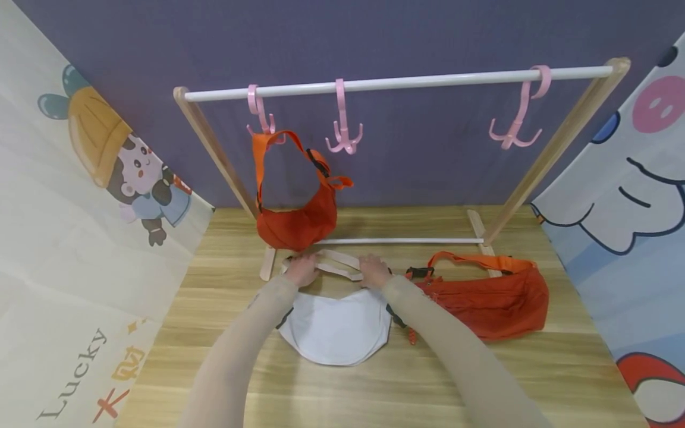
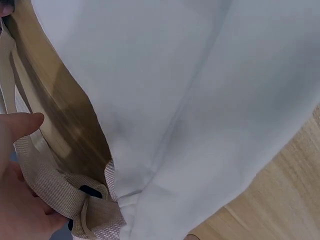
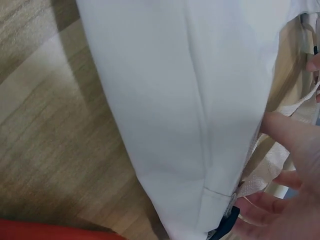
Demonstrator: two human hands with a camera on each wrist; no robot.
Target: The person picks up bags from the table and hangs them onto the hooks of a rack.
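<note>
A white crescent-shaped shoulder bag lies flat on the wooden surface, its beige webbing strap looped out on the far side. My left hand holds the strap's left part; in the left wrist view the webbing runs between thumb and fingers, near a dark slider. On the other side, my right hand grips the strap. In the right wrist view the fingers curl by the webbing, close to a black buckle. Some fingertips are hidden behind the strap.
Ahead stands a rack with a white rail. Pink hooks hang there: a left one, a middle one and a right one. An orange-red bag hangs from the left hook. Another red bag lies at right.
</note>
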